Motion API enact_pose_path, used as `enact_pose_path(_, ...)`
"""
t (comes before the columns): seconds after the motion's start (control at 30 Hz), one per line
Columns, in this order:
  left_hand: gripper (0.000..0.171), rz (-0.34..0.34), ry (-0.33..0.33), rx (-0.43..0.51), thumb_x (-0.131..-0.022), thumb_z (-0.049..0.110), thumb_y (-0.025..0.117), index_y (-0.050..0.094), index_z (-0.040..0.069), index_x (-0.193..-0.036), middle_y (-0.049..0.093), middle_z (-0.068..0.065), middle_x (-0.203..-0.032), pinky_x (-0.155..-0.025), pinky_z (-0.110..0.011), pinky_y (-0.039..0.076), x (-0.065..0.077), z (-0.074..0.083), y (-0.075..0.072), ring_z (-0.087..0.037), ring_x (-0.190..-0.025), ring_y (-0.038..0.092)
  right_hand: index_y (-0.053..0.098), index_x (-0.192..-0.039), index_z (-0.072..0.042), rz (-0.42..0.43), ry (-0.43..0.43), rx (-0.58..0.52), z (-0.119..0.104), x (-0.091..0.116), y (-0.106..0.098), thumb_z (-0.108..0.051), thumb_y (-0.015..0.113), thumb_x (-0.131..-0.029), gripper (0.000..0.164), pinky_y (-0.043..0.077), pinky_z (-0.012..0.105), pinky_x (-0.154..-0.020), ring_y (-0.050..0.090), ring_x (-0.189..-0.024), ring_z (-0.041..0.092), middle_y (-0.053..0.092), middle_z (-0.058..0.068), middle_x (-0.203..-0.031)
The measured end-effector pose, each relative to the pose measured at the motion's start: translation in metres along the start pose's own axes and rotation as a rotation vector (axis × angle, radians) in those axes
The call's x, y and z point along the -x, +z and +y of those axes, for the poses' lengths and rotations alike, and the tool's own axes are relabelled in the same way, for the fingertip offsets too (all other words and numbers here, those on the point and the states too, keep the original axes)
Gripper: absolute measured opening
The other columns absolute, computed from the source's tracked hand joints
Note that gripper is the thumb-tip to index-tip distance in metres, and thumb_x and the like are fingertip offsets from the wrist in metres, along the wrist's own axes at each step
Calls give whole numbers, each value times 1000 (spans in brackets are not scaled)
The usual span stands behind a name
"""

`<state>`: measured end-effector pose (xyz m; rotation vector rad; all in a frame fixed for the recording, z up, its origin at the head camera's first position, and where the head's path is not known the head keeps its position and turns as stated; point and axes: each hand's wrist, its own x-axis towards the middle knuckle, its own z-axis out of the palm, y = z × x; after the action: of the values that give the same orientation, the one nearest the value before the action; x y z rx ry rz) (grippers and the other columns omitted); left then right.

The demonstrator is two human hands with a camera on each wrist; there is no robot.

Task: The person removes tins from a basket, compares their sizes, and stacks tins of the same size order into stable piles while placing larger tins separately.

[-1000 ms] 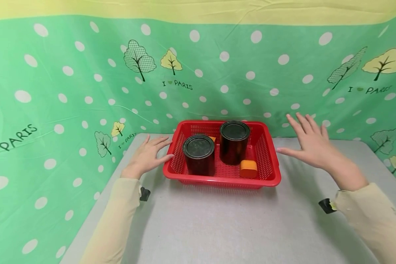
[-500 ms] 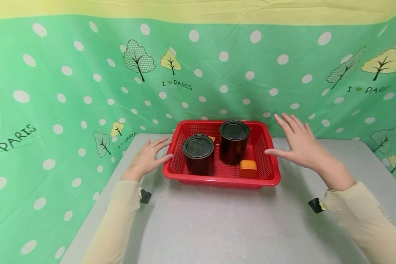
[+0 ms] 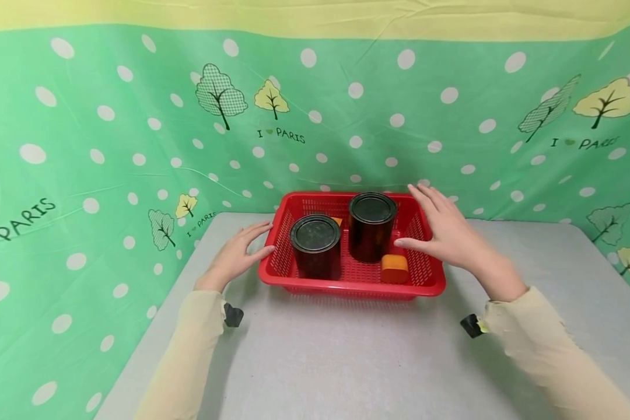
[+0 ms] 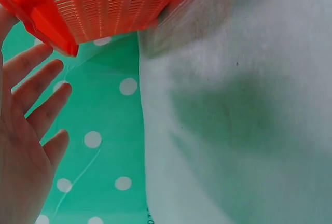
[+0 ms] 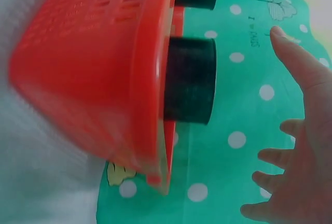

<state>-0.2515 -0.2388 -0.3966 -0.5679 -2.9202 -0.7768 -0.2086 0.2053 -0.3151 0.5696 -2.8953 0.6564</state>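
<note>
A red plastic basket (image 3: 357,284) with slotted walls holds two black cans with lids. The left can (image 3: 317,251) stands nearer the front, and the right can (image 3: 373,227) is farther back. An orange block (image 3: 395,269) with rounded corners lies at the front right inside, and a bit of another orange thing (image 3: 338,221) shows behind the left can. My left hand (image 3: 236,255) is at the basket's left rim, fingers spread; whether it touches cannot be told. My right hand (image 3: 448,233) hovers over the basket's right side, fingers extended, thumb toward the right can, holding nothing.
The basket stands on a grey table (image 3: 336,356), near its back edge. Green cloth (image 3: 346,116) with white dots and printed trees hangs behind and at the left. Dark wrist devices sit under both sleeves.
My right hand has moved left, from beside the basket to over its right rim, close to the right can. The left hand has barely moved. Basket and contents stay put.
</note>
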Motion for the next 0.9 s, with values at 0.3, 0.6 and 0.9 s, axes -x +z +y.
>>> enact_pose_path(0.3,66,25,-28,170,-93,50,65,44,27,-151,42,-2,-158,-118,-63,31,1,-2,5,-29,-150,33,11,-161,-19,-2,-1,-58,-14,-12,16,-54,74,-83,106,25,64,-120,16,-153,37,15,13,-167)
enact_pose_path(0.6,64,22,-58,235,-93,46,67,46,26,-150,44,-3,-157,-119,-62,30,2,-1,4,-29,-149,34,15,-161,-21,-23,-26,-123,-28,-22,31,-59,73,-82,105,30,62,-119,17,-153,32,17,7,-168)
enact_pose_path(0.9,62,9,-86,250,-94,44,66,46,26,-150,44,-4,-157,-119,-62,30,2,-2,7,-30,-149,34,17,-161,-25,-52,-42,-177,-45,-32,49,-58,75,-80,105,34,60,-118,20,-153,30,20,4,-167)
